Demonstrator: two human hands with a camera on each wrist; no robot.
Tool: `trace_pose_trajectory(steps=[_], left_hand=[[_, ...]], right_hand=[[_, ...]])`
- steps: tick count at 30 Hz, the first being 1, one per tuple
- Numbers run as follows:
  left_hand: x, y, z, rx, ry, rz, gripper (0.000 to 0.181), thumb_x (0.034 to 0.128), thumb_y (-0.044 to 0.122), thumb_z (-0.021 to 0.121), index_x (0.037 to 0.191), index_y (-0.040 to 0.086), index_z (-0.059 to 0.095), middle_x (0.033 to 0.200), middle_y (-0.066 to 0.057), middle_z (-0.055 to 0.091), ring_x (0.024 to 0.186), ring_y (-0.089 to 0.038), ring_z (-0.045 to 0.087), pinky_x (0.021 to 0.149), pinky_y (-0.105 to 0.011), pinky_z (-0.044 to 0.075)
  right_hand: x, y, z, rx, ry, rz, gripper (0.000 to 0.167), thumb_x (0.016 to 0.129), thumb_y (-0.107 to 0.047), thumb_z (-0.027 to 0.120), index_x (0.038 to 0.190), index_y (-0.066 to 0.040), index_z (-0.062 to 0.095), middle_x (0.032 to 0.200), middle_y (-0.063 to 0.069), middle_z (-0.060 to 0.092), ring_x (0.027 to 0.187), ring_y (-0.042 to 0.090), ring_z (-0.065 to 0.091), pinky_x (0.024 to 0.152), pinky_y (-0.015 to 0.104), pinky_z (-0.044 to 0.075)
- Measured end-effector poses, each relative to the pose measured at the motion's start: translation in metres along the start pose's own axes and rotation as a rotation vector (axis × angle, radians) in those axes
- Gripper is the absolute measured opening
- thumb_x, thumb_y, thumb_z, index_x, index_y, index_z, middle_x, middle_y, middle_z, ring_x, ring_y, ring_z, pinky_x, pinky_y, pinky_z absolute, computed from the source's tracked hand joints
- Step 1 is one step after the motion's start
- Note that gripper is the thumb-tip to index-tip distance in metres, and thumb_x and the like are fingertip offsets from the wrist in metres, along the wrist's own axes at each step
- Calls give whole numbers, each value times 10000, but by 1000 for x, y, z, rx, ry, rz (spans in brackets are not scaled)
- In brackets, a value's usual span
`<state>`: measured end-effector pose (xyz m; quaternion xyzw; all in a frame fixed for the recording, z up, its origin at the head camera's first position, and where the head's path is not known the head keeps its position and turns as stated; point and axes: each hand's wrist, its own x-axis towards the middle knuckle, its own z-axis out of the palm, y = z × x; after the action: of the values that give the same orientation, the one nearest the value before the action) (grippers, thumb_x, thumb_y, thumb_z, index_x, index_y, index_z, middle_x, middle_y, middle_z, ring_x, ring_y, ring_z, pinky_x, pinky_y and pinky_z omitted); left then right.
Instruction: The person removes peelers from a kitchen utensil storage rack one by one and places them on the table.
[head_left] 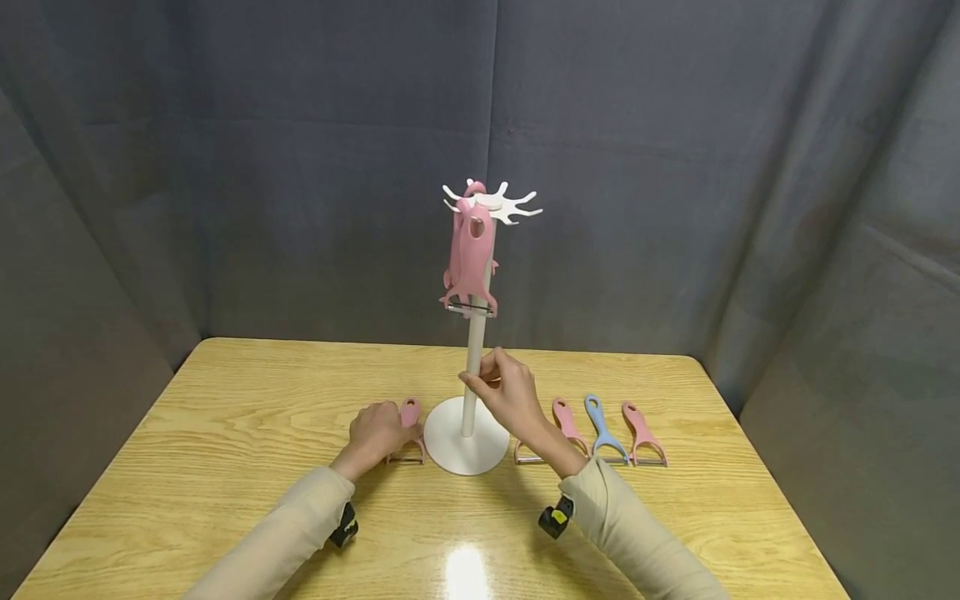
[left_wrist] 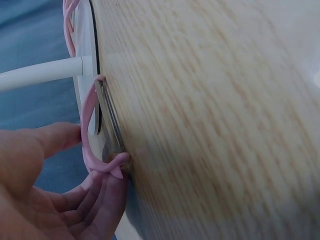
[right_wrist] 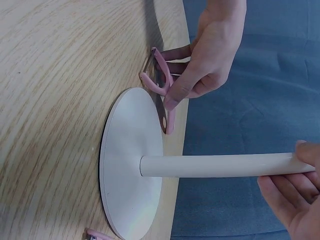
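My left hand pinches a pink Y-shaped peeler at the table, just left of a white stand. In the right wrist view, its thumb lies on one side of the peeler and the fingers on the other. My right hand holds the pole of the stand between thumb and fingers, above the round base. Pink peelers hang from the left side of the stand's branched top, overlapping one another so their number is unclear.
To the right of the base lie a pink peeler, a blue peeler and another pink peeler in a row. My right forearm partly covers the nearest one. A grey curtain stands behind the wooden table.
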<state>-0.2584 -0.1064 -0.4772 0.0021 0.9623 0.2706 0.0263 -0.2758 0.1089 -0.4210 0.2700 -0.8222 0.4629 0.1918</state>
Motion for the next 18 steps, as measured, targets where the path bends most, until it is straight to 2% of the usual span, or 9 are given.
trace_pose_trajectory(steps=[4,11,18], left_hand=[[0,-1,1,-7,1,-2,516,887,334,737,526,140,423,507,22,392,437,-107,357,409,-227,250],[0,-2,2,1,-6,-8,543,875,341,743,505,148,396,453,40,349,412,-99,323,398,-229,238],[0,-3,0,12,3,6,533,894,343,713,514,148,394,511,27,356,450,-114,335,415,-241,247]], right_hand=[[0,0,0,0,-1,1,179,877,-67,761,895,-33,587,812,64,664,715,169,673,651,244,590],[-1,1,1,17,-6,20,175,883,-75,757,894,-37,587,818,60,665,724,166,673,658,247,591],[0,1,1,15,-3,5,175,889,-78,752,896,-31,583,817,68,664,721,173,672,656,249,592]])
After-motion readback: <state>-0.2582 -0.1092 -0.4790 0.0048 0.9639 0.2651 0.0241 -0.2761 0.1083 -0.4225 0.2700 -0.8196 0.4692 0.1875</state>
